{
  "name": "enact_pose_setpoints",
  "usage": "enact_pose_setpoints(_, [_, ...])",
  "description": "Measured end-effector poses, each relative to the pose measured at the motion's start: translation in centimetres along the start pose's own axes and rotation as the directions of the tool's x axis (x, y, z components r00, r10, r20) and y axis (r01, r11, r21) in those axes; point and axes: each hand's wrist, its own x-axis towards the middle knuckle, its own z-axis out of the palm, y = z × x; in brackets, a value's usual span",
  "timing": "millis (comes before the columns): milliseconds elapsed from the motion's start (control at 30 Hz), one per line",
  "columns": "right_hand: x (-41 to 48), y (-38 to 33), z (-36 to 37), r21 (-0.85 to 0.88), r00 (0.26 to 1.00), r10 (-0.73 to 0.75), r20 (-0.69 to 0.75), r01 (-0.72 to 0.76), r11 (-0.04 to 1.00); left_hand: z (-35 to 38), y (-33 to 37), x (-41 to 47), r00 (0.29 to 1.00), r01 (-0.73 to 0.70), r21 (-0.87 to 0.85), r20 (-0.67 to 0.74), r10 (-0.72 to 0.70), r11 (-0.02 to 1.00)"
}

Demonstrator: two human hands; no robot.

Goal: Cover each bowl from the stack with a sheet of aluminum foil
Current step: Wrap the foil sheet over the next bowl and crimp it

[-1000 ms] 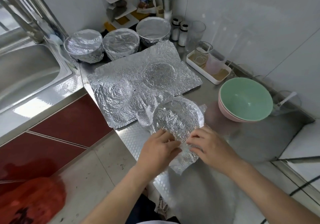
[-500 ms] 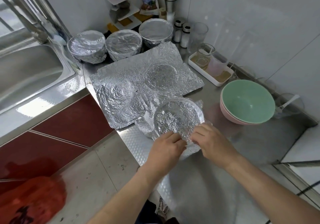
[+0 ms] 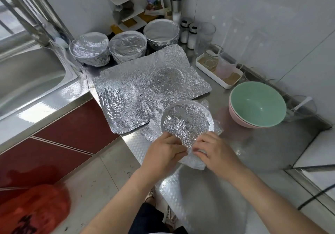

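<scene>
A bowl draped in crinkled foil sits on the steel counter in front of me. My left hand and my right hand pinch the foil's near edge against the bowl's front side, thumbs close together. A flap of foil hangs below my fingers. A stack of two uncovered bowls, green nested in pink, stands to the right. Loose creased foil sheets lie flat behind the wrapped bowl.
Three foil-covered bowls line the back by the sink. A white tray with glasses, shakers and a spice rack stand along the wall. A red bag lies on the floor.
Both hands have kept working at the bowl's near rim, drawing closer together and gathering the foil edge between them. The bowl has stayed in place.
</scene>
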Motion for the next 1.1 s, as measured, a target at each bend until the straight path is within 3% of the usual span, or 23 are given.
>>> enact_pose_setpoints(300, [0.0,0.3,1.1,-0.199,0.995,-0.102,-0.002,0.099,0.975,0.8,0.0,0.3,0.995,-0.094,0.108,0.021,0.093,0.990])
enact_pose_setpoints(533, [-1.3,1.4,-0.6,-0.216,0.994,-0.106,-0.037,0.096,0.972,2.9,2.1,1.7,0.980,-0.197,0.266,0.051,0.190,0.944])
enact_pose_setpoints(633, [-2.3,2.3,-1.5,-0.123,0.990,0.060,-0.129,-0.076,0.990,3.9,3.5,2.5,0.987,-0.157,0.260,0.029,0.155,0.953])
enact_pose_setpoints(733, [-2.8,1.9,-2.0,0.127,0.902,0.366,-0.231,-0.345,0.930,4.2,4.0,2.5,0.990,-0.131,0.189,-0.016,0.137,0.973])
enact_pose_setpoints(800, [-2.5,1.3,-1.6,0.213,0.793,0.563,-0.233,-0.523,0.825,3.4,3.8,2.1,0.995,-0.016,0.084,-0.093,0.024,0.996])
enact_pose_setpoints(900, [-1.3,0.6,-1.0,0.251,0.669,0.737,-0.093,-0.701,0.668,1.0,2.7,1.3,0.915,0.349,-0.077,-0.186,-0.357,0.934])
enact_pose_setpoints(967, [-0.8,0.3,-0.6,0.178,0.632,0.774,-0.032,-0.759,0.627,-0.5,1.6,1.0,0.820,0.530,-0.147,-0.163,-0.549,0.835])
enact_pose_setpoints(1100, [-0.3,0.2,-0.4,0.132,0.612,0.790,-0.011,-0.783,0.608,-1.5,-0.1,1.2,0.678,0.641,-0.319,-0.190,-0.710,0.698])
